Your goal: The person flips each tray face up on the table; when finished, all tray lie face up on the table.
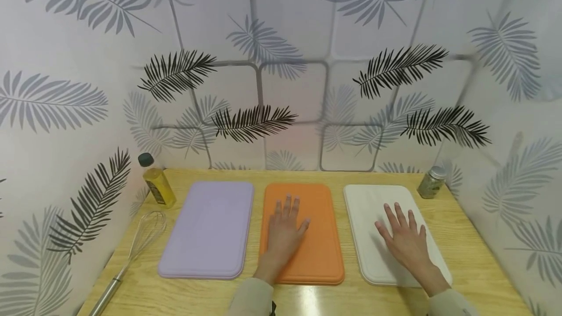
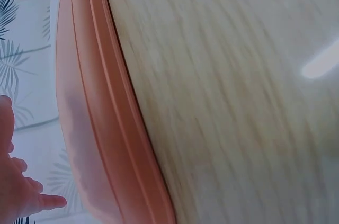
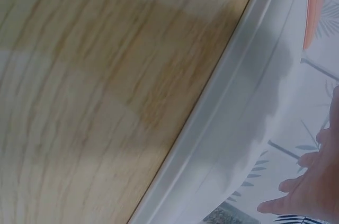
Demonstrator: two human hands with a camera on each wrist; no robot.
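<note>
My left hand [image 1: 283,233], palm down with fingers spread, is over the orange cutting board [image 1: 313,252] in the middle. In the left wrist view that hand [image 2: 21,181] hovers above the board, casting a shadow on it. Over the white cutting board [image 1: 373,243] on the right is my right hand [image 1: 406,240], fingers straight and apart, holding nothing. The right wrist view has its hand [image 3: 312,181] raised above the white board's surface. A lilac cutting board [image 1: 210,228] lies flat to the left of the orange one.
A metal whisk [image 1: 125,267] lies along the table's left side. Behind it stands a bottle of yellow oil [image 1: 159,184] with a dark cap. At the back right is a small spice jar [image 1: 432,182]. Leaf-patterned walls [image 1: 290,150] border the wooden table [image 1: 175,299].
</note>
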